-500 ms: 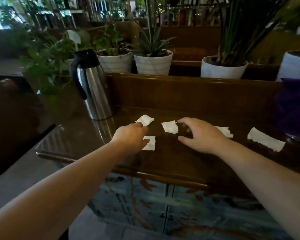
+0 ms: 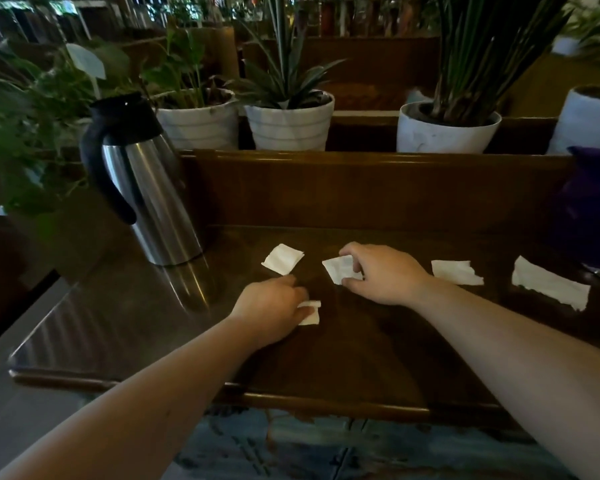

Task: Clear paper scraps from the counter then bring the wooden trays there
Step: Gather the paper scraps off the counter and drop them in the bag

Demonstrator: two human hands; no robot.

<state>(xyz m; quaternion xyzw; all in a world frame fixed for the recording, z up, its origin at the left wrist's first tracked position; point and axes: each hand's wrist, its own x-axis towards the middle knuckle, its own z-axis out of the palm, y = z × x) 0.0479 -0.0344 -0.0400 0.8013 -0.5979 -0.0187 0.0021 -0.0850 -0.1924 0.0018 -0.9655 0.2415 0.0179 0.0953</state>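
Note:
Several white paper scraps lie on the dark wooden counter (image 2: 361,351). My left hand (image 2: 269,308) pinches a small scrap (image 2: 311,315) near the counter's middle. My right hand (image 2: 381,273) has its thumb and fingers closed on another scrap (image 2: 338,268). A folded scrap (image 2: 282,259) lies free just beyond my left hand. Two more scraps lie to the right, a small one (image 2: 456,271) and a long one (image 2: 549,287). No wooden trays are in view.
A steel thermos jug (image 2: 149,199) with a black handle stands at the counter's back left. A purple vase (image 2: 593,209) stands at the far right. White plant pots (image 2: 290,124) line the ledge behind the counter's raised back (image 2: 361,188).
My left hand has closed over the near scrap, crumpling it. My right hand has moved left onto the middle scrap and gripped it, uncovering the scrap to its right.

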